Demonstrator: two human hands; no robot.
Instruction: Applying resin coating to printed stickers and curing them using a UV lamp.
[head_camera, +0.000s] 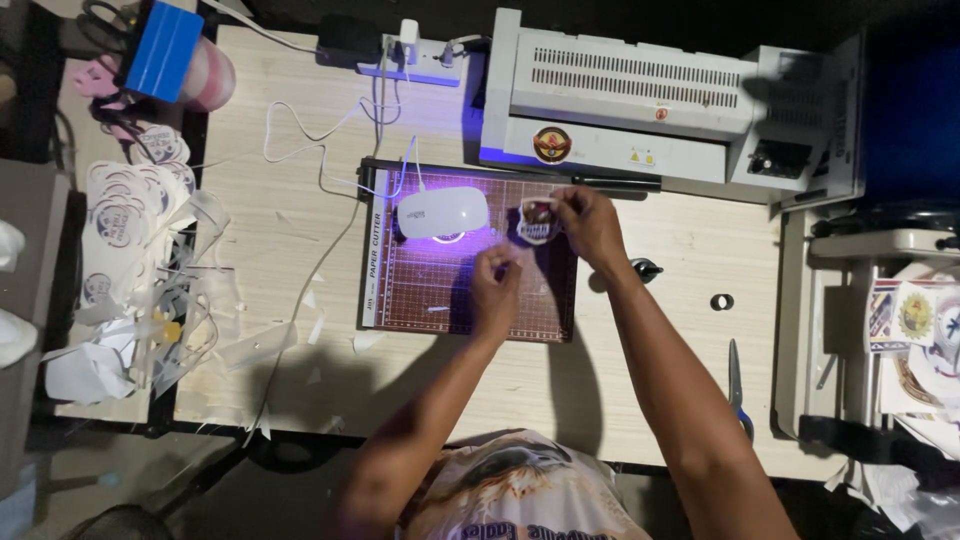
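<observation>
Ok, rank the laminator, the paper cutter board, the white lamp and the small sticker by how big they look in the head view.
1. Laminator
2. Paper cutter board, not much smaller
3. White lamp
4. Small sticker, in the right hand

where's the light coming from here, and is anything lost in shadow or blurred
Head view: a violet glow spreads from under the white lamp onto the paper cutter mat; the frame's edges fall into darkness; arm shadows cross the table; the left hand looks slightly soft.

Light wooden table (640, 350). Directly on it: paper cutter (470, 255) at centre, laminator (640, 105) far right, power strip (415, 60) far, scissors (738, 385) near right, paper offcuts (300, 335) left.
</observation>
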